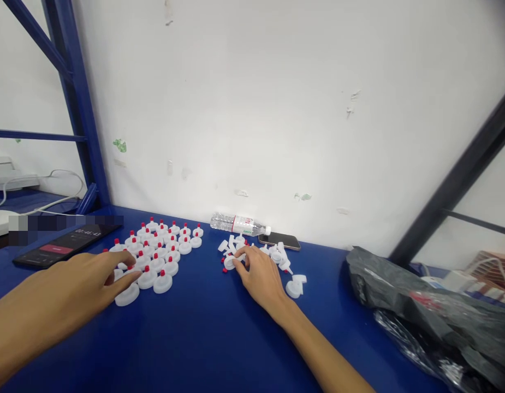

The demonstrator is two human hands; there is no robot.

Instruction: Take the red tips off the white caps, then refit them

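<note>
My left hand (pixel 92 275) is at the front left of a group of white nozzle caps with red tips (pixel 162 281). Its thumb and index finger are apart, on either side of the red tip of the nearest cap (pixel 127 295), which stands on the table; the other fingers are mostly hidden. Over a loose pile of white nozzle caps (pixel 281 256) is my right hand (pixel 260 273), fingers bent. The thumb and index fingertips meet the edge of a round white nozzle cap (pixel 229 263). Small red tips (pixel 225 270) lie beside it.
On the blue table (pixel 203 338), a clear plastic bottle (pixel 241 224) lies against the wall, with a phone (pixel 291 240) beside it. A larger phone (pixel 67 245) showing a timer lies at left. Grey plastic bags (pixel 424 300) cover the right side. Blue frame posts (pixel 86 103) rise at left.
</note>
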